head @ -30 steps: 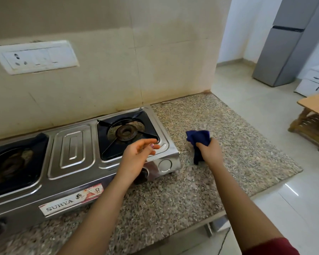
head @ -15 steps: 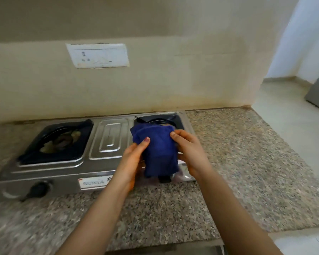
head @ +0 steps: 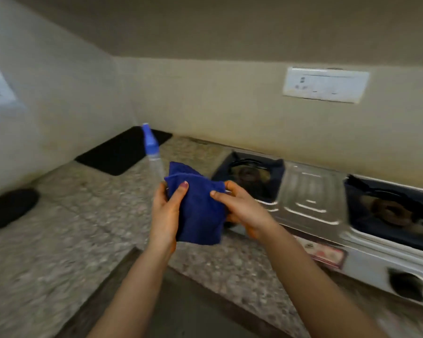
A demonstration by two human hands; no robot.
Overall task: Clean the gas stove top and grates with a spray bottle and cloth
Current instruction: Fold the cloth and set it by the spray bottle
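I am holding a folded dark blue cloth (head: 198, 211) up in front of me, above the near edge of a speckled granite countertop (head: 59, 228). My left hand (head: 165, 211) is pinching the cloth's left edge under the thumb. My right hand (head: 242, 211) is gripping the right edge, fingers curled behind it. I judge that I am shaping the cloth into a wiping pad, which is why both hands are sharing it.

The spray bottle (head: 153, 154), clear with a blue nozzle, is standing upright just beyond my left hand, its base hidden by the cloth. It is sitting within easy reach, left of the gas stove (head: 310, 198). The steel stove is lying to the right against the far wall (head: 230, 106), blurred by camera motion. A black mat (head: 122, 152) is lying in the far left corner. No wiping is happening yet.
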